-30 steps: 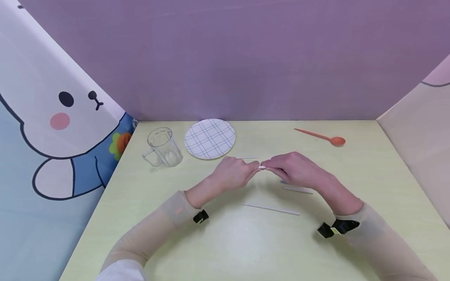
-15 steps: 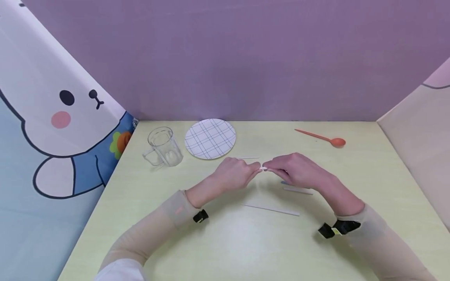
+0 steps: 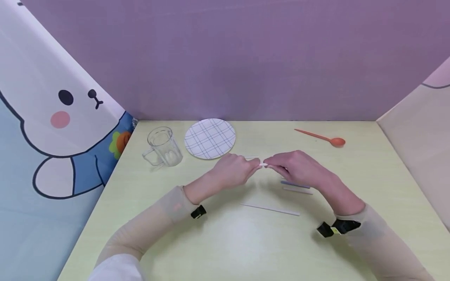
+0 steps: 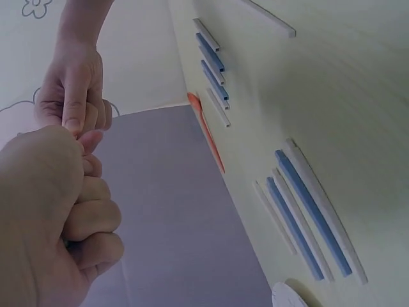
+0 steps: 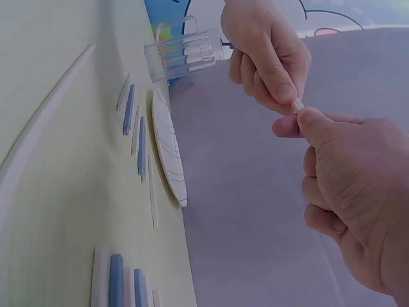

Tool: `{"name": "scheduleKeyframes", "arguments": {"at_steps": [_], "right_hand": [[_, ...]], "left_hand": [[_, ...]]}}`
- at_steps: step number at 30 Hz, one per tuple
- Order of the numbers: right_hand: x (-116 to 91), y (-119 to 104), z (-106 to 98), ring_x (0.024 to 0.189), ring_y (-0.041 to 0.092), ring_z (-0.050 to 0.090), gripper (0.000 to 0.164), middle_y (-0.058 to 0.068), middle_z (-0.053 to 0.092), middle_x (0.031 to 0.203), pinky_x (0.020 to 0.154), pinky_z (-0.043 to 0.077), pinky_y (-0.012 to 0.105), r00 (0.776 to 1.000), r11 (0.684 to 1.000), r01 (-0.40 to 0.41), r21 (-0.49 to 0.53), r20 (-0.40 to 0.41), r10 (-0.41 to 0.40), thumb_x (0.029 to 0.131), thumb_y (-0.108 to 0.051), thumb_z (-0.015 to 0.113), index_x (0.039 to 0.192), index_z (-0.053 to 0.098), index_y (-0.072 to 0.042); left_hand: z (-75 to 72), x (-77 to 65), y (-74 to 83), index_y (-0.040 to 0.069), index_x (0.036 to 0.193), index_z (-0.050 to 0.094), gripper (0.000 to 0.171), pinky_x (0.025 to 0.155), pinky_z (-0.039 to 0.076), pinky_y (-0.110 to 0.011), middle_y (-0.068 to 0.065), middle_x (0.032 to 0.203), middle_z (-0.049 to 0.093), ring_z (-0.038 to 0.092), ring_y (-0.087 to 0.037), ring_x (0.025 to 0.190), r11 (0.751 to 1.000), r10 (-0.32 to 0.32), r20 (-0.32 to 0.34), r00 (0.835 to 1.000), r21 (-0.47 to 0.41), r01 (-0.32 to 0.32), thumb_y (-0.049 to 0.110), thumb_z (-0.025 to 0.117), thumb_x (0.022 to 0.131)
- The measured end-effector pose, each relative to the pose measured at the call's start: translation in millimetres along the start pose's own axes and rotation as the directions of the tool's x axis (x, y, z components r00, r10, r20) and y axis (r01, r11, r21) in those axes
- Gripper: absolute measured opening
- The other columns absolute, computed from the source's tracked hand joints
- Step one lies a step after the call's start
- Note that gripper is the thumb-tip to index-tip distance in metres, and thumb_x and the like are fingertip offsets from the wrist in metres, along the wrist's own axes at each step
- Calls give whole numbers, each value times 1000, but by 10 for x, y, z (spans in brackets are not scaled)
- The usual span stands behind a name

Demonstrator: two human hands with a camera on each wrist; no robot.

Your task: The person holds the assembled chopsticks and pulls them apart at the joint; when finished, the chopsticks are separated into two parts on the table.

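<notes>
My left hand [image 3: 231, 171] and my right hand [image 3: 299, 168] meet above the middle of the table. Between them they pinch a short white stick [image 3: 263, 164], each with thumb and forefinger. Only a small bit of it shows in the right wrist view, a pale stub [image 5: 298, 105] between the thumb tips; the fingers hide the rest. The other fingers of the left hand [image 4: 51, 211] curl inward in the left wrist view. Below the hands lie blue sticks [image 4: 313, 211] and white sticks [image 4: 326, 211] in two side-by-side groups.
Behind the left hand are a checked round plate [image 3: 210, 139] and a clear glass mug [image 3: 165, 146]. An orange spoon [image 3: 337, 142] lies at the back right. One long white stick [image 3: 270, 209] rests nearer the front. A purple backdrop [image 3: 246, 58] closes off the far edge.
Both hands have risen slightly, still gripping the white stick between them. More of a blue stick shows below the right hand. Mug, plate and spoon stay put.
</notes>
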State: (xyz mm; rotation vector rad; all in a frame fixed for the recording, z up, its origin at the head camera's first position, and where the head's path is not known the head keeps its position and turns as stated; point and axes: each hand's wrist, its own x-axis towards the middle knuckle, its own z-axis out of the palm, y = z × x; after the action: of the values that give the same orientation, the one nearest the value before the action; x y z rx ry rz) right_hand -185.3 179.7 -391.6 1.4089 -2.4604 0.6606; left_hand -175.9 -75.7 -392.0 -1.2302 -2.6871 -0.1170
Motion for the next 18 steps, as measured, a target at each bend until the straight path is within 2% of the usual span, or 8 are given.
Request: {"name": "scheduleKeyframes", "arguments": {"at_steps": [2,4,6,9,13,18], "right_hand": [[20,-14,-19,66,0,61,8,-14,69,80,63,54,24,1000,1000,-10,-14,20,10,96,-9,76,98,75,-17],[53,-36,-50,60,-4,42,17,-17,50,68,56,40,20,999,1000,-13,-16,47,14,100,-11,72,87,65,-20],[91,-59,-81,59,-4,29,29,-16,32,67,56,29,19,997,1000,-23,-8,76,23,102,-13,69,80,53,-21],[144,-94,-115,60,-4,28,32,-17,30,68,57,27,19,995,999,-36,8,97,35,103,-14,68,78,49,-22],[165,-125,-117,59,-3,29,31,-17,31,67,56,27,19,994,998,-56,-18,96,58,103,-15,68,78,51,-20],[129,-115,-89,58,-3,24,31,-17,27,66,56,24,19,996,998,-52,-39,77,55,101,-13,70,78,50,-20]], "left_hand": [[-4,2,-5,17,88,59,31,45,25,-25,9,58,34,37,-9,49,1000,4,-23,1000,1,-4,33,51,113],[-7,3,-11,17,83,57,34,46,24,-24,9,59,37,39,-9,50,1000,8,-48,999,-4,-9,34,51,112],[-28,6,-19,18,79,54,37,46,24,-24,9,61,40,41,-10,51,1000,3,-53,999,-22,-4,35,51,112],[-76,21,-35,18,77,50,39,46,27,-26,8,63,42,42,-11,53,998,-11,-16,1000,-63,10,37,50,112],[-115,37,-65,17,80,47,40,47,29,-28,8,61,35,39,-12,53,997,-11,54,998,-75,15,38,46,114],[-102,24,-83,16,80,50,38,47,26,-26,8,59,30,34,-11,51,999,23,35,999,-35,-22,35,48,114]]}}
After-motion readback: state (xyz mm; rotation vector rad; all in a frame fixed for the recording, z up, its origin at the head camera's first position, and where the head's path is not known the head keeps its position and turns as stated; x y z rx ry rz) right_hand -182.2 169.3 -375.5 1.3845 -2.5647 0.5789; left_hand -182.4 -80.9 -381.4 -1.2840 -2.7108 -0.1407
